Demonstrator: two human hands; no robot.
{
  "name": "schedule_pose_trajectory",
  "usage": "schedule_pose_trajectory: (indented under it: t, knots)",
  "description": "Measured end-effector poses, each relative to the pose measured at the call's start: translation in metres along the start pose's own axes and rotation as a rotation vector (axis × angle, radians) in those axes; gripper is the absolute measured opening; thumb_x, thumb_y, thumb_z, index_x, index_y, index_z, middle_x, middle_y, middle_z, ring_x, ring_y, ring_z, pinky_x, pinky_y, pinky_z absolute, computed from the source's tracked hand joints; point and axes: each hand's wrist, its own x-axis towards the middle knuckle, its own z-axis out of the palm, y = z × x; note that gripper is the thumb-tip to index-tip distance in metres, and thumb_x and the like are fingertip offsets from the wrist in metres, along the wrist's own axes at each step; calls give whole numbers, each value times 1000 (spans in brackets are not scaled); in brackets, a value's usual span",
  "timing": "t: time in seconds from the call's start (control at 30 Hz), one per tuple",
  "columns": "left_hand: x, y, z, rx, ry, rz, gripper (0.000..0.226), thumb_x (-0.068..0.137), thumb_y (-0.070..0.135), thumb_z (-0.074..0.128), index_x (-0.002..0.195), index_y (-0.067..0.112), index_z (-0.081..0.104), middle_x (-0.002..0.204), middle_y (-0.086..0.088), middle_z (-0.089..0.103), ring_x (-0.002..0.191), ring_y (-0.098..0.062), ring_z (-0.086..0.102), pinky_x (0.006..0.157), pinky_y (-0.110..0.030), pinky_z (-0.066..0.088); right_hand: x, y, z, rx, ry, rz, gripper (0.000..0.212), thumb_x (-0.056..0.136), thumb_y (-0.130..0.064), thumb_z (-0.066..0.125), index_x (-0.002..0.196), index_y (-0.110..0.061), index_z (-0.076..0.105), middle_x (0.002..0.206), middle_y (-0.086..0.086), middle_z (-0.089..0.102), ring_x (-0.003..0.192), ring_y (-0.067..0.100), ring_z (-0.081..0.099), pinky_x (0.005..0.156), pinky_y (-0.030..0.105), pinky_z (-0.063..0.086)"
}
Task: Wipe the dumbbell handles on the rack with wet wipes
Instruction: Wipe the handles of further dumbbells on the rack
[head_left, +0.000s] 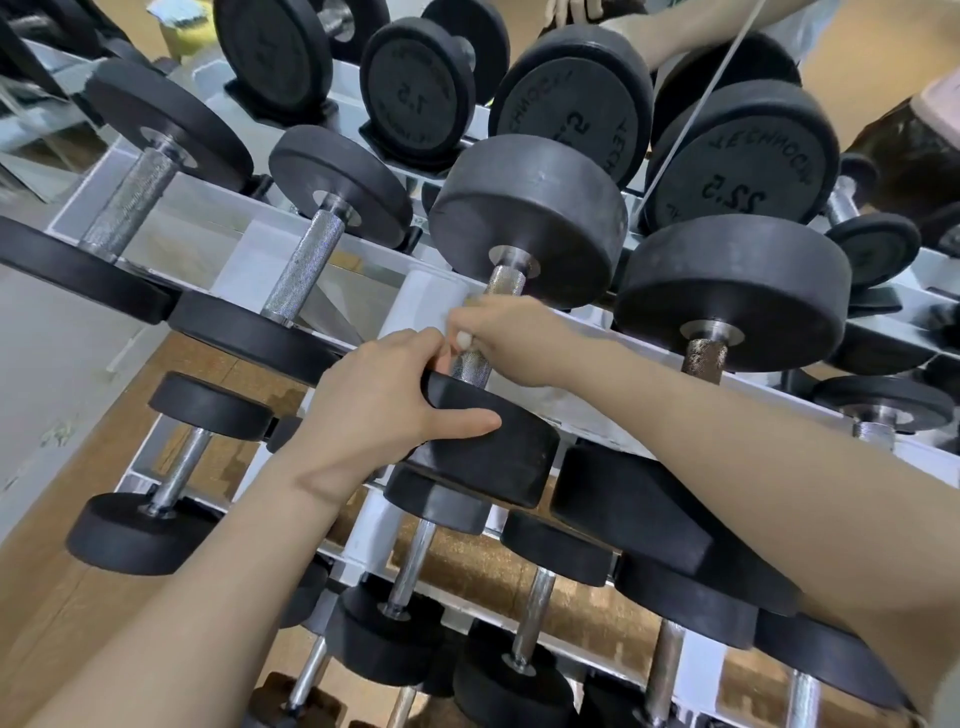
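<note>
A black dumbbell lies on the white rack (587, 410), its knurled metal handle (470, 366) running up toward the far weight (530, 218). My left hand (384, 400) grips the rim of the near weight (488, 457), thumb across its top. My right hand (498, 332) wraps around the middle of the handle; a small bit of white wet wipe (464, 340) shows at its fingers. The handle part under that hand is hidden.
More dumbbells sit left (306, 260) and right (704, 353) on the same shelf, others on the shelves above and below. Another person's arm (675, 31) reaches in at the top. Wooden floor (218, 364) shows through the rack.
</note>
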Motion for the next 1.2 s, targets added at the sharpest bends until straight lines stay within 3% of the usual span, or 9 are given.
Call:
schedule_pose_trajectory:
  t: [0.13,0.33,0.47,0.6,0.73,0.87,0.97,1.1,1.2]
  knots:
    - [-1,2,-2,4,-20,-9,49,60,63,70,78,26,42,74,11,46,67,-6,42,53,-22,27,-18,-14,-9,286,-259,1,32,86,0,44,89,-29,56,70,-12,53,71,13,51,74,33,45]
    - [-1,2,-2,2,8,-20,52,60,63,70,80,21,46,72,8,48,64,0,42,52,-24,29,16,31,-26,-161,96,97,23,89,-13,49,108,-16,62,105,10,59,104,25,52,101,33,35]
    - [-3,2,-1,-13,11,-15,51,60,63,70,80,23,46,73,10,48,65,0,43,52,-24,30,11,36,-3,-238,126,-20,27,76,11,58,96,-7,60,100,13,56,97,29,56,84,33,41]
    - [-3,3,-1,-10,4,-22,50,60,63,69,82,24,47,73,12,47,66,-4,43,53,-26,31,-7,5,2,-65,-76,-43,40,86,7,45,119,-13,56,116,6,54,110,22,51,88,30,39]
    - [-4,3,-2,-26,-4,-9,48,61,62,69,82,25,47,76,11,48,73,-14,44,58,-30,33,-15,-3,5,154,-245,-152,36,90,-1,45,117,-18,62,101,6,57,92,23,53,87,39,44]
    - [-4,3,-2,-20,-4,-14,49,61,62,70,81,25,46,73,12,45,68,-10,40,58,-31,31,2,7,-4,-333,-320,-273,46,84,6,42,119,-18,57,114,-1,55,106,22,49,91,37,40]
    - [-3,2,-1,-39,9,-11,50,60,62,69,81,23,46,73,9,47,63,-4,41,56,-30,31,11,28,-11,-502,-101,-249,39,80,7,35,103,-9,62,105,6,61,103,27,55,90,40,42]
    - [-3,1,-1,-44,8,-8,52,60,63,68,82,21,47,74,7,49,63,-5,42,56,-31,35,6,44,-10,-839,296,-206,11,83,1,56,79,-5,65,73,8,62,78,27,62,68,33,41]
    - [-3,1,-1,-33,0,-19,52,58,66,65,81,23,47,76,8,49,65,-5,43,57,-31,37,2,32,-6,-979,439,-61,19,83,-1,61,67,-11,64,59,2,51,62,21,54,58,30,28]
